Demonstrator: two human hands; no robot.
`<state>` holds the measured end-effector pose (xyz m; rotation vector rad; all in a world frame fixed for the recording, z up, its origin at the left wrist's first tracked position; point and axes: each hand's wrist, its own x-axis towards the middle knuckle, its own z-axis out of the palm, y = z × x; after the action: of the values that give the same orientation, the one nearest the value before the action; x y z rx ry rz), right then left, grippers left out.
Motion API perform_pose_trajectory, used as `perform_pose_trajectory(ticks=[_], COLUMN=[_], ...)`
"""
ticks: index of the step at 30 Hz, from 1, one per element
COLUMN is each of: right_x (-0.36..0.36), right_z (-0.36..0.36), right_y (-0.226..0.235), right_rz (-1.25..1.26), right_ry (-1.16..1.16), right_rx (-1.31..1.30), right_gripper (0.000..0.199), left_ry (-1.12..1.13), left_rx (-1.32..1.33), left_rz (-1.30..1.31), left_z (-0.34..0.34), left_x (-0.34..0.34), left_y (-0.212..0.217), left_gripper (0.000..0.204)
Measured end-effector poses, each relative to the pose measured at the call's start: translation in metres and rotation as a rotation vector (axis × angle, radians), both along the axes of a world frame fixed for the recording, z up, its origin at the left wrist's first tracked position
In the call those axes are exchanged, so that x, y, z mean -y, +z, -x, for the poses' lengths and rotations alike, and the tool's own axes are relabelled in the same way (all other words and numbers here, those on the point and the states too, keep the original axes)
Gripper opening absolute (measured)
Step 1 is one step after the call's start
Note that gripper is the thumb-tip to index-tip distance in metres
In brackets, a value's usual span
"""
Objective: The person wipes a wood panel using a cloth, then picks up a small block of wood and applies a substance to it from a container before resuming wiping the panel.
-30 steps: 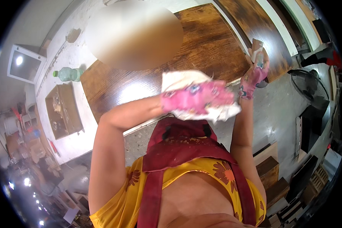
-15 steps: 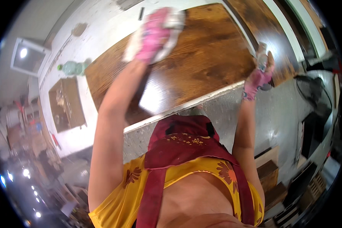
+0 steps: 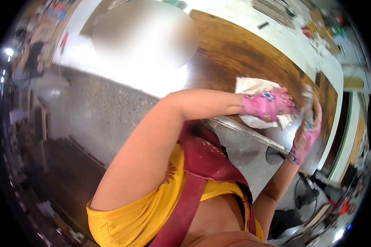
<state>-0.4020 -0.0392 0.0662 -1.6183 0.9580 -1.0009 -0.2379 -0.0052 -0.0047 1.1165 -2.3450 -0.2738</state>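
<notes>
Left grip (image 3: 270, 106), fingers nearly outstretched, lay over the white cloth (image 3: 251, 85), which showed on both sides of the palm, presumably to press it flat against the brown board (image 3: 239, 49). Right grip (image 3: 309, 129) stood just beside, partly curled; remotely, I could not tell whether it held anything. White counter (image 3: 321, 57) extended beyond, apparently supporting the board.

Bright glare washes the table (image 3: 80, 55), fisheye edges bending into black.

The wood-grain board (image 3: 235, 51) looks smooth and glossy, the cloth (image 3: 252, 85) matt.
</notes>
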Motion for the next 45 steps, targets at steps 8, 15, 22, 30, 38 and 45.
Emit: perform_pose_trajectory(ticks=[8,15,22,30,38,45], right_x=[-0.081,-0.1,-0.013,0.037,0.089,0.148], right_z=[-0.233,-0.27,-0.326,-0.349,-0.208,-0.016], right_y=[-0.002,-0.016,-0.041,-0.031,-0.033,-0.025], right_rz=[0.74,0.815,0.903,0.785,0.805,0.579], right_ry=[1.129,1.338,0.824,0.507,0.378,-0.052], right_rx=[-0.432,-0.414,-0.659,-0.785,-0.875,-1.05], right_gripper=[0.038,0.031,0.037,0.033,0.031,0.034], left_ry=[0.225,0.23,0.167,-0.095,-0.261,-0.039], left_rx=[-0.258,-0.332,-0.366,-0.645,-1.33,-0.193], left_rz=[-0.24,-0.357,-0.363,-0.198,-0.77,-0.12], left_z=[-0.073,-0.08,-0.063,-0.012,0.002,-0.008], left_x=[-0.089,-0.119,-0.084,-0.011,0.009,0.017], left_y=[-0.05,-0.067,-0.069,-0.048,-0.041,0.02], left_gripper=[0.059,0.057,0.055,0.053,0.056,0.066])
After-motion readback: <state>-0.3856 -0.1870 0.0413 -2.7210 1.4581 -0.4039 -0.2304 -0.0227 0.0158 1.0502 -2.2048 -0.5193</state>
